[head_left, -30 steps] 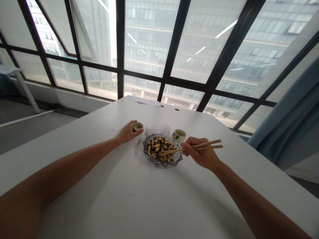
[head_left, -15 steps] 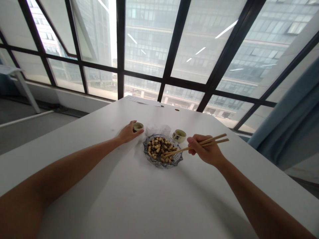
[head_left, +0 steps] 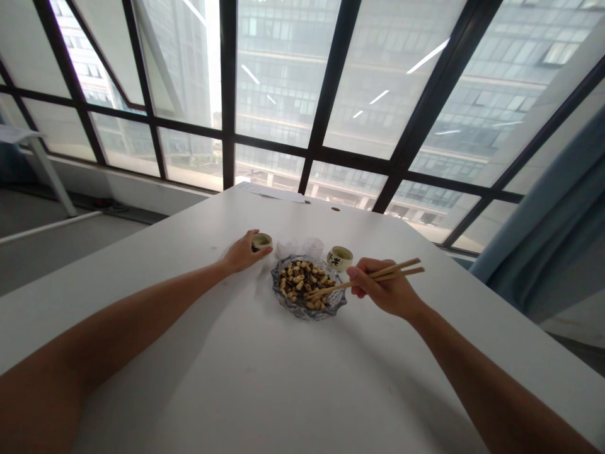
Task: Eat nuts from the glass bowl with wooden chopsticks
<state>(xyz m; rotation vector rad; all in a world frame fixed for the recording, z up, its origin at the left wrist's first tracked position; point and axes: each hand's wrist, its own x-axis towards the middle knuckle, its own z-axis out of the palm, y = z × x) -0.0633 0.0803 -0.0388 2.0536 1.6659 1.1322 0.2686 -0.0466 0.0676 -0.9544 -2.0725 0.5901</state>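
Note:
A glass dish (head_left: 336, 305) of mixed pale and dark beans or nuts sits mid-table. My right hand (head_left: 385, 291) is closed on a pair of wooden chopsticks (head_left: 366, 280), whose tips reach into the right side of the heap. My left hand (head_left: 241, 252) curls round a small pale cup (head_left: 261, 240) left of the dish, fingers on its near side. A second small cup (head_left: 339, 257) with dark lettering stands just right of the dish's far edge, close to my right thumb.
Small clear cups or wrappers (head_left: 299, 246) lie behind the dish. The white table (head_left: 265, 378) runs up to a tall black-framed window (head_left: 331, 88); papers (head_left: 271, 190) lie at its far edge. A blue curtain (head_left: 558, 227) hangs at the right.
My right hand drew back to the right with the chopsticks, then came back left, so their tips are in the heap again. The left hand stayed on its cup.

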